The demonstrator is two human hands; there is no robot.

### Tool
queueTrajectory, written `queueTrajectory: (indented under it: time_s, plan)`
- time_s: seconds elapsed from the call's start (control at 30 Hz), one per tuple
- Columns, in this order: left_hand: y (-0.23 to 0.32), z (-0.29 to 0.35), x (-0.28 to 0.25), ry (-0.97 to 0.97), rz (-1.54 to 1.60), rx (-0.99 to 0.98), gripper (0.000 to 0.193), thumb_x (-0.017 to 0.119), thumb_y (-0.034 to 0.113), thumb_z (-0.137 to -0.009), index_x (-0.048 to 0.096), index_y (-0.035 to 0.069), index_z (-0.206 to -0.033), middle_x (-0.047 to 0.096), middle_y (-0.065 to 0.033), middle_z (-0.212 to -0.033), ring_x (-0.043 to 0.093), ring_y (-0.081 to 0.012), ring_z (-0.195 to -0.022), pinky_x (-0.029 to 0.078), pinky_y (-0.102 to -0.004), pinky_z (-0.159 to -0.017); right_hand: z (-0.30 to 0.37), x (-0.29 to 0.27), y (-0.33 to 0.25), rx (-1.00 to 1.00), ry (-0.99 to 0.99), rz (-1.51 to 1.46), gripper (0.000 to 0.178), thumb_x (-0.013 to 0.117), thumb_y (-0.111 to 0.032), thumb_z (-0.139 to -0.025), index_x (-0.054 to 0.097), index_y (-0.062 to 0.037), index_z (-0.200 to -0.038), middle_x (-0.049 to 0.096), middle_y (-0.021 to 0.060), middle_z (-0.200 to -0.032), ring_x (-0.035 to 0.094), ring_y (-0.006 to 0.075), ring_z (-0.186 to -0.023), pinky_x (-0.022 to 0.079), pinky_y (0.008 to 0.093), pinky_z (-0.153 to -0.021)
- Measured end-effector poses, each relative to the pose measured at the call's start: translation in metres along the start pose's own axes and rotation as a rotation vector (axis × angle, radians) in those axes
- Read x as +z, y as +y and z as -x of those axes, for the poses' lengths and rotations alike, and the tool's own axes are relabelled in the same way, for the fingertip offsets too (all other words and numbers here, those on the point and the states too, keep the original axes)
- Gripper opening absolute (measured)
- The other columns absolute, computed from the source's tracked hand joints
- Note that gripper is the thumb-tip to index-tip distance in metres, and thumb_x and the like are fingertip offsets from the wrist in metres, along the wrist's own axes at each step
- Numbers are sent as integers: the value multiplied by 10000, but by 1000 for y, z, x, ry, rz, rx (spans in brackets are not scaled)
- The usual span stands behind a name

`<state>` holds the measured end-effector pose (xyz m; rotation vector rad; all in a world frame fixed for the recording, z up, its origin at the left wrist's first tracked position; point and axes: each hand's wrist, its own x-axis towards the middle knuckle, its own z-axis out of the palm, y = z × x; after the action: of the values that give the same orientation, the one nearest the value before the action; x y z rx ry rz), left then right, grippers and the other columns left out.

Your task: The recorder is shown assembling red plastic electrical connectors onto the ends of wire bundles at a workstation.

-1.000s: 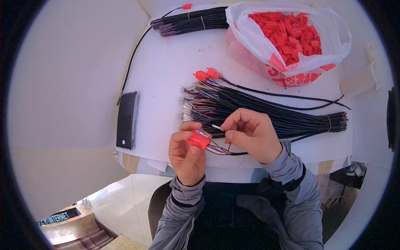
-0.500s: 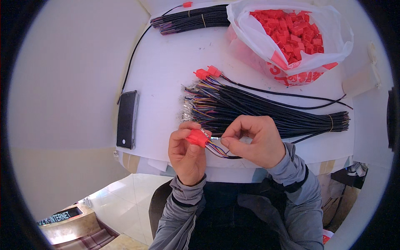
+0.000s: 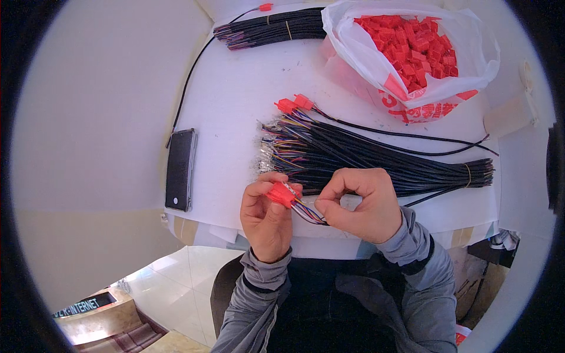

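Between the thumb and fingers of my left hand (image 3: 268, 220) is a red plastic connector housing (image 3: 281, 194). Several thin coloured wires (image 3: 307, 213) run out of its right end toward my other hand. My right hand (image 3: 366, 203) is closed in a pinch, thumb against forefinger, just right of the housing and by the wires. What lies between those fingertips is too small to make out. Behind both hands rests a thick bundle of black cables (image 3: 376, 156), with coloured wires and silver terminals fanned out at its left end.
Two red connectors (image 3: 286, 106) on cables lie above the bundle. A white plastic bag (image 3: 347, 65) full of red housings (image 3: 412, 50) stands at the back right. Another black cable bundle (image 3: 271, 28) is at the back, and a phone (image 3: 180, 169) lies at the left edge.
My right hand has moved slightly right and down, staying pinched. A silver piece seen by its fingertips earlier no longer shows. My left hand keeps the housing, shifted slightly right.
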<state>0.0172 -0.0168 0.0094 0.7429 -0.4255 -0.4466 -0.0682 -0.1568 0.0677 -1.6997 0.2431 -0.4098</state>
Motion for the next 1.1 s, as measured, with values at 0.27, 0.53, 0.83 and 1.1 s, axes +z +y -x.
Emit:
queueTrajectory:
  time_s: [0.27, 0.53, 0.83, 1.1]
  plan:
    - [0, 0, 2, -9, -5, 2, 270, 595, 57, -821, 484, 37, -1067, 470, -161, -1122, 564, -262, -950, 452, -382, -863, 1, 4, 2, -108, 58, 82, 78, 663, -37, -640, 611, -12, -693, 576, 70, -614, 579, 132, -549, 458, 251, -511]
    - [-1, 0, 2, -44, -44, 5, 293, 624, 75, -805, 489, 70, -1065, 473, -143, -1119, 557, -258, -954, 465, -356, -841, 1, 7, 5, -195, 91, 165, 95, 666, -32, -620, 580, -42, -658, 572, 61, -611, 562, 185, -546, 443, 280, -516]
    - [0, 1, 4, -55, -107, 89, 224, 614, 25, -799, 498, 40, -990, 491, -176, -1088, 563, -289, -956, 447, -444, -889, 0, 5, 8, -205, 52, 79, 82, 674, 9, -635, 619, -22, -688, 589, 76, -628, 572, 157, -559, 435, 249, -521]
    - [0, 2, 4, -70, -223, 160, 219, 626, -4, -773, 528, 34, -965, 511, -190, -1064, 570, -296, -949, 480, -417, -838, 1, 4, 8, -245, 73, 150, 71, 675, -3, -646, 619, -27, -683, 594, 72, -627, 580, 169, -558, 441, 259, -516]
